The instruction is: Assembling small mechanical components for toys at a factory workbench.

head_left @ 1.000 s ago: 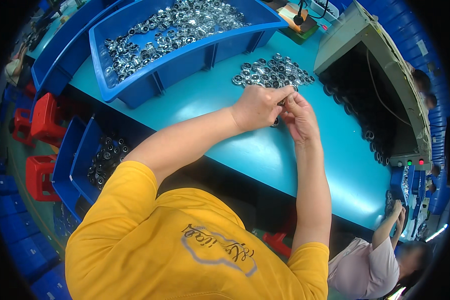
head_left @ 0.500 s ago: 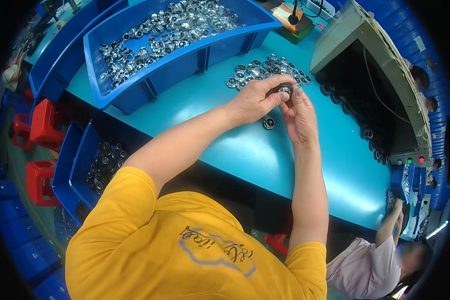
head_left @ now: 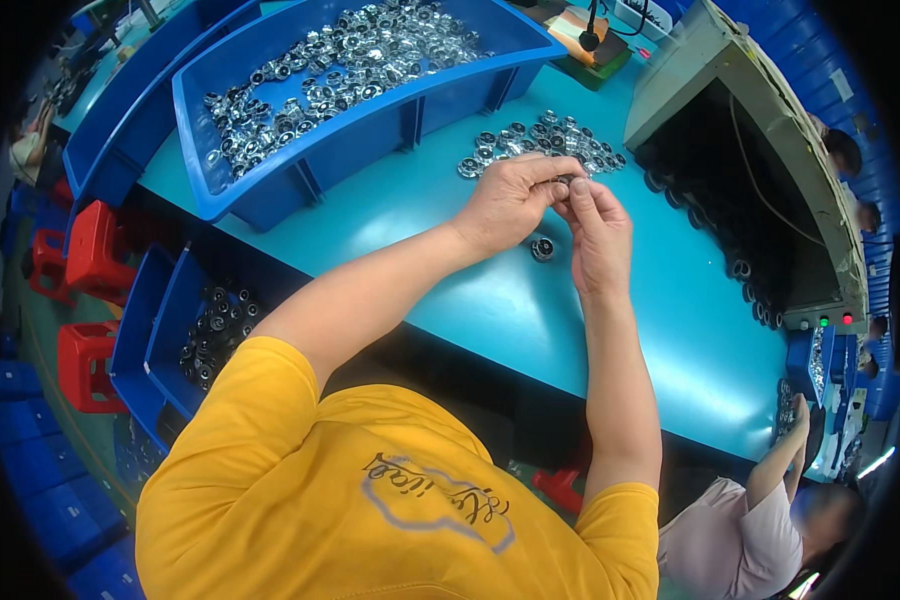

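Dark and mostly hidden, a small round part point(head_left: 565, 180) is pinched between the fingertips of the left hand point(head_left: 510, 205) and the right hand point(head_left: 602, 238); which way its face or axis points cannot be told. Near them, a silvery round piece with a black centre point(head_left: 542, 249) lies on the glossy turquoise tabletop point(head_left: 490, 310). Beyond stands a blue plastic bin point(head_left: 365, 150) of shiny round pieces point(head_left: 370, 55); red plastic stools point(head_left: 88, 350) stand at far left.
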Demonstrator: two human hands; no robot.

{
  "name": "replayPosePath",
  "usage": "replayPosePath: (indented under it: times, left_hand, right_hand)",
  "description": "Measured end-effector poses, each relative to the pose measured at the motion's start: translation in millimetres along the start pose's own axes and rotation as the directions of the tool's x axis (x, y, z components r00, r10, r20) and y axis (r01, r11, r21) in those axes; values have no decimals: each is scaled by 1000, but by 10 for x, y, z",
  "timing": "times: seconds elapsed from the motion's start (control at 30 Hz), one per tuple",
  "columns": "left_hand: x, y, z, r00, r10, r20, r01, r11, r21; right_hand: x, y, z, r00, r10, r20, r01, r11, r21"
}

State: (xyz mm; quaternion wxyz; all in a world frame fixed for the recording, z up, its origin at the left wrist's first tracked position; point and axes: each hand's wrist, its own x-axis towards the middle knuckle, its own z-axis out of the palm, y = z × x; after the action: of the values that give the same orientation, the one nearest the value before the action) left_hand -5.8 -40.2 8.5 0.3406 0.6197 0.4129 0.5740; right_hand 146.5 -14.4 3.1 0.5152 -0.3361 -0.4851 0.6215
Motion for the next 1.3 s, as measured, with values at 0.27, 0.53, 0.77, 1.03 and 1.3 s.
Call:
replayPosePath:
  times: [0.27, 0.53, 0.77, 1.03, 1.3]
  left_hand:
    - [90, 197, -131, 906, -374, 198, 403, 906, -132]
    - [86, -31, -90, 977, -27, 211, 65, 983, -174]
    - [90, 43, -113, 981, -47, 186, 43, 999, 21]
    - [33, 26, -103, 985, 6, 171, -28, 991, 131]
    - [-35, -75, -27, 987, 137, 83, -155, 948, 277]
  right_hand:
    - [-69, -55, 33, 997, -43, -59, 30, 980, -199]
    - [25, -184, 11, 996, 84, 22, -85, 995, 45]
    - [34, -193, -63, 977, 186, 102, -191, 980, 50]
    - [75, -110, -147, 961, 258, 103, -264, 963, 48]
    - [76, 41, -108, 980, 190, 66, -193, 980, 43]
